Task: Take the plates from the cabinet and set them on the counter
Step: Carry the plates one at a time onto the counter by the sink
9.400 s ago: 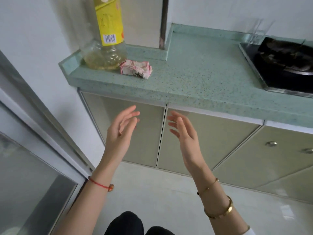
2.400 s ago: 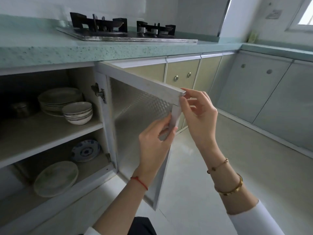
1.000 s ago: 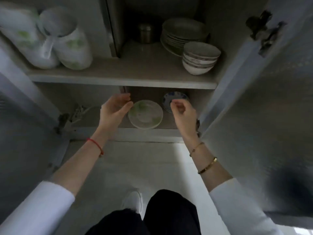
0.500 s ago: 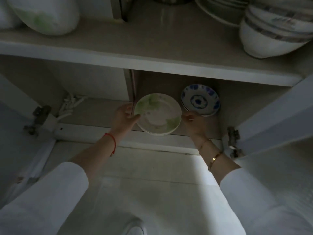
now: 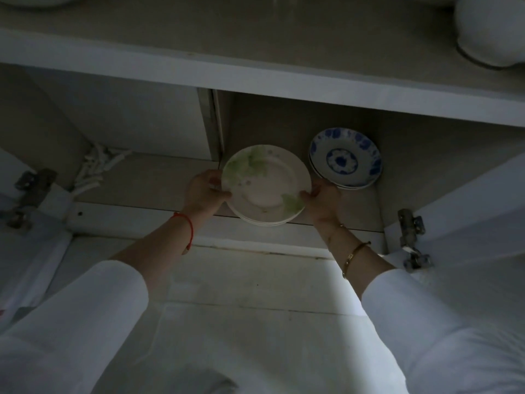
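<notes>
A small stack of white plates with green leaf prints (image 5: 265,184) is on the bottom shelf of the open cabinet (image 5: 147,183), at its front edge. My left hand (image 5: 203,191) grips the stack's left rim and my right hand (image 5: 322,199) grips its right rim. The stack looks tilted toward me. Behind it to the right, a stack of blue-patterned plates (image 5: 345,159) leans against the back wall.
The upper shelf (image 5: 255,78) juts out just above the plates, with a white bowl (image 5: 491,29) at its right end. Door hinges (image 5: 410,240) flank the opening on both sides. Pale floor (image 5: 255,294) lies below.
Both hands have closed on the green-leaf plates' rims and the stack has come slightly forward. The camera has moved closer and lower.
</notes>
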{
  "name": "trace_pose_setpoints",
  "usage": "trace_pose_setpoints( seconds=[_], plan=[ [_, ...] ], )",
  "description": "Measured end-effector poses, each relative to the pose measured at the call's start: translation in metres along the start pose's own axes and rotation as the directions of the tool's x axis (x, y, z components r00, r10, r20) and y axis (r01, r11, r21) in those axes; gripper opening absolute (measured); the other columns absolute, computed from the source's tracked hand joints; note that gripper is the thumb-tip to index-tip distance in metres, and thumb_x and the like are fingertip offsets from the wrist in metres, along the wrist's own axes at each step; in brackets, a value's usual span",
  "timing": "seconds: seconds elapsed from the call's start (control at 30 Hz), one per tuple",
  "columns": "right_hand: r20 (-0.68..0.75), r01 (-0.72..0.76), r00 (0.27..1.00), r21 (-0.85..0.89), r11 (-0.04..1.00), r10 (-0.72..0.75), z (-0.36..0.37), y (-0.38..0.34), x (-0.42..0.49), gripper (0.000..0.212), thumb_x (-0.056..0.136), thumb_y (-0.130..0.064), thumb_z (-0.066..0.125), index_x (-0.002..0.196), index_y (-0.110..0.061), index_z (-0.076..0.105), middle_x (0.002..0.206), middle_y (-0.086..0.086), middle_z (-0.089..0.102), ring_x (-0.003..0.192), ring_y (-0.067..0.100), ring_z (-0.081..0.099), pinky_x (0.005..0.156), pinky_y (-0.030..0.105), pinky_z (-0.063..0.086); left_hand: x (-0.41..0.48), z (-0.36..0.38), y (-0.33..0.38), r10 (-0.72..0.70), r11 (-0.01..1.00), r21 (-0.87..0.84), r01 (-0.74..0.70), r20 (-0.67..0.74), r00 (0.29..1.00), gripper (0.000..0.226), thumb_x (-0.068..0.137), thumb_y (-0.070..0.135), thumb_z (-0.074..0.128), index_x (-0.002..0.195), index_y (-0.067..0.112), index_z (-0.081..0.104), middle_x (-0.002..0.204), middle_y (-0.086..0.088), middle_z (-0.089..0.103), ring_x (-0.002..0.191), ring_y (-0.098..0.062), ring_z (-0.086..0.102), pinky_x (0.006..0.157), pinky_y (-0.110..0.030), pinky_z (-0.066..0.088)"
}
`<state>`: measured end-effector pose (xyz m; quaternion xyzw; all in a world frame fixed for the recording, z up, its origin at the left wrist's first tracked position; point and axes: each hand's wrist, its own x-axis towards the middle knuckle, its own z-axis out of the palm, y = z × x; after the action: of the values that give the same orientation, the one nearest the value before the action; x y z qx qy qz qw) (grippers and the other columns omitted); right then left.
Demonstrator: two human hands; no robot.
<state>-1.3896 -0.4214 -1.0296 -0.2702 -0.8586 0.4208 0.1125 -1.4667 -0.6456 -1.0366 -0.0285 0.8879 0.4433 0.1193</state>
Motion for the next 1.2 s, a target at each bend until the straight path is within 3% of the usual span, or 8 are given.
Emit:
trace_pose_setpoints(
  seconds=[0.2,0.3,0.37,0.47,0.63,0.83,1.1,1.2],
  plan=[
    [-0.038,0.038,0.998,-0.068,0.997,-0.041,0.001,-0.004,-0.004,0.058,0.074,0.009,0.063,0.056,-0.034,0.029,0.056,-0.016,0.035,0.058,0.014,0.044,0.048,0.008,0.032,-0.005,0.004,0.004,0.006,0.998,-0.065,-0.008,-0.042,0.999,0.047,0.071,-0.006,0.078,0.114,0.010,0.073,0.093,0.000,0.067,0.086,-0.015,0.062,0.067,-0.008,0.043],
    [-0.065,-0.001,0.998,-0.041,0.999,-0.002,0.001,0.001,-0.004,0.037,0.072,0.009,0.063,0.054,-0.021,0.051,0.052,-0.014,0.039,0.050,0.006,0.040,0.047,0.003,0.035,-0.009,0.004,0.005,0.034,0.999,0.000,-0.034,-0.034,0.999,0.045,0.071,-0.005,0.076,0.112,0.012,0.074,0.090,0.002,0.066,0.082,-0.015,0.063,0.069,-0.010,0.047],
    [-0.089,-0.050,0.995,0.035,0.998,0.053,0.002,0.004,-0.007,0.011,0.075,0.007,0.065,0.082,-0.001,0.068,0.060,-0.007,0.052,0.065,0.015,0.052,0.049,0.009,0.035,-0.014,0.004,0.004,0.019,1.000,-0.017,-0.020,-0.022,1.000,0.043,0.071,-0.005,0.075,0.109,0.013,0.075,0.089,0.002,0.067,0.084,-0.016,0.064,0.078,-0.023,0.053],
    [-0.126,-0.105,0.984,0.156,0.982,0.125,0.000,0.002,-0.011,0.018,0.078,0.004,0.066,0.095,-0.003,0.062,0.072,-0.002,0.059,0.079,0.016,0.056,0.059,0.013,0.035,-0.023,0.002,0.004,-0.044,0.993,-0.111,0.038,-0.044,0.998,0.044,0.070,-0.006,0.076,0.109,0.011,0.069,0.096,-0.001,0.067,0.094,-0.020,0.064,0.078,-0.024,0.054],
    [-0.100,-0.156,0.977,0.261,0.953,0.187,-0.013,-0.009,-0.023,0.017,0.084,0.005,0.059,0.088,-0.007,0.048,0.068,-0.008,0.051,0.065,0.002,0.049,0.051,0.000,0.036,-0.040,-0.013,0.014,-0.034,0.970,-0.240,0.039,0.025,0.999,0.032,0.068,-0.011,0.067,0.097,0.002,0.069,0.094,-0.019,0.072,0.090,-0.029,0.069,0.079,-0.050,0.062],
    [-0.006,-0.297,0.947,0.375,0.878,0.322,-0.038,-0.039,-0.066,0.017,0.090,0.004,0.053,0.086,-0.011,0.046,0.076,-0.005,0.051,0.069,0.004,0.049,0.055,0.008,0.042,-0.092,-0.048,0.033,-0.103,0.928,-0.357,0.108,0.034,0.994,0.043,0.081,-0.008,0.065,0.111,0.017,0.048,0.091,0.007,0.058,0.078,-0.007,0.060,0.045,-0.012,0.047],
    [0.055,-0.456,0.883,0.340,0.822,0.467,-0.118,-0.122,-0.158,0.013,0.091,-0.003,0.052,0.100,-0.012,0.049,0.083,0.000,0.055,0.084,0.021,0.054,0.074,0.028,0.040,-0.210,-0.136,0.094,-0.154,0.923,-0.343,0.173,0.083,0.985,0.040,0.089,-0.003,0.063,0.125,0.009,0.048,0.115,-0.005,0.061,0.089,-0.018,0.061,0.064,-0.024,0.050],
    [0.043,-0.495,0.858,0.333,0.803,0.511,-0.158,-0.159,-0.195,0.012,0.090,-0.004,0.052,0.102,-0.008,0.053,0.089,0.003,0.058,0.086,0.022,0.055,0.063,0.022,0.040,-0.257,-0.170,0.128,-0.161,0.920,-0.350,0.178,0.077,0.984,0.041,0.089,-0.007,0.061,0.126,0.006,0.050,0.118,-0.009,0.062,0.095,-0.024,0.059,0.069,-0.026,0.049]
  ],
)
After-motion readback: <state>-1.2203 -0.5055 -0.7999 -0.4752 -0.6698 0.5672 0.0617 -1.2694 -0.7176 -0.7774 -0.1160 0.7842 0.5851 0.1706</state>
